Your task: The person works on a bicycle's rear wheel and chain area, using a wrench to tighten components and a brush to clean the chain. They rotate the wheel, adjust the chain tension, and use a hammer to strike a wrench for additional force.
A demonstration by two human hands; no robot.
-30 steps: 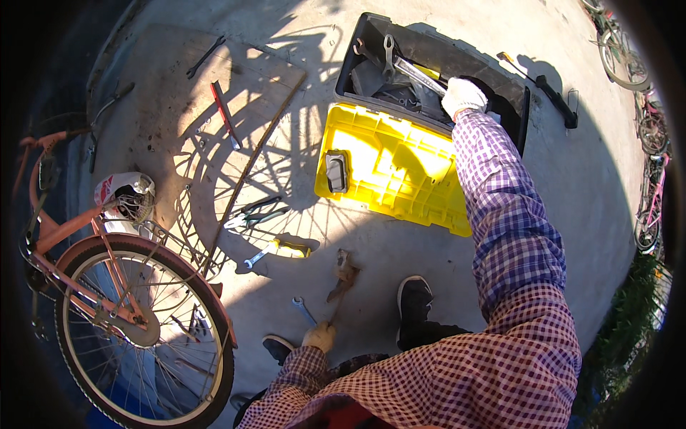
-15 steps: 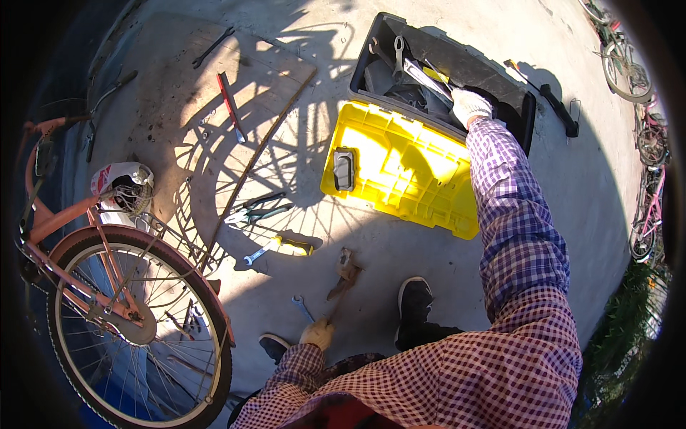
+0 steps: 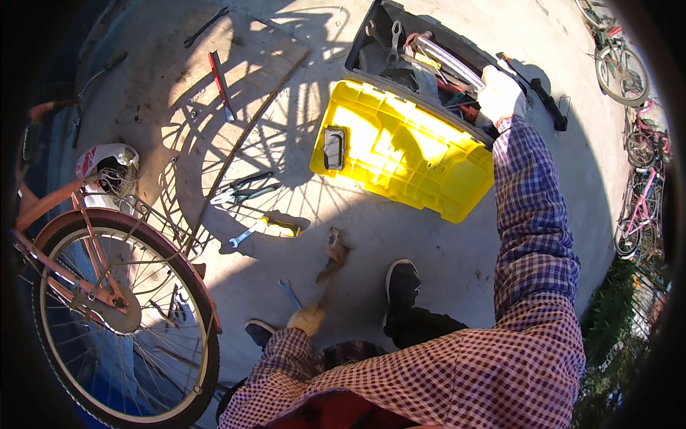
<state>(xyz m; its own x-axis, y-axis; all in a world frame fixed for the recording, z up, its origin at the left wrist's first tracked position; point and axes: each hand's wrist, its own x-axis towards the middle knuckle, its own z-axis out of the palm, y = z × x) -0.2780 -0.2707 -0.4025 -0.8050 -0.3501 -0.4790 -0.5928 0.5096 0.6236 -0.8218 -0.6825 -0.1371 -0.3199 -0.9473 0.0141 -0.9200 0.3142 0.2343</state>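
My right hand (image 3: 501, 94), in a white glove, is over the right end of the open black toolbox (image 3: 400, 80). Its fingers point away from me and are too bright and hidden to read. In the toolbox lie wrenches (image 3: 394, 41), a long silver tool (image 3: 450, 61) and red-handled tools (image 3: 459, 100). Low in front of me, my gloved left hand (image 3: 307, 319) is closed around what looks like the wooden handle of a rusty hatchet (image 3: 333, 250), its head pointing down at the ground. A wrench (image 3: 288, 293) lies just beyond that hand.
The yellow lid (image 3: 400, 154) hangs open toward me, holding a dark case (image 3: 334, 148). Pliers (image 3: 246, 191) and a yellow-handled tool (image 3: 279, 227) lie on the ground. A salmon-coloured bicycle (image 3: 114, 300) stands left. A black tool (image 3: 550, 104) lies beyond the toolbox.
My right hand has moved from inside the toolbox to its right end, uncovering the red-handled tools. The left hand stays beside the wrench. The view has shifted slightly.
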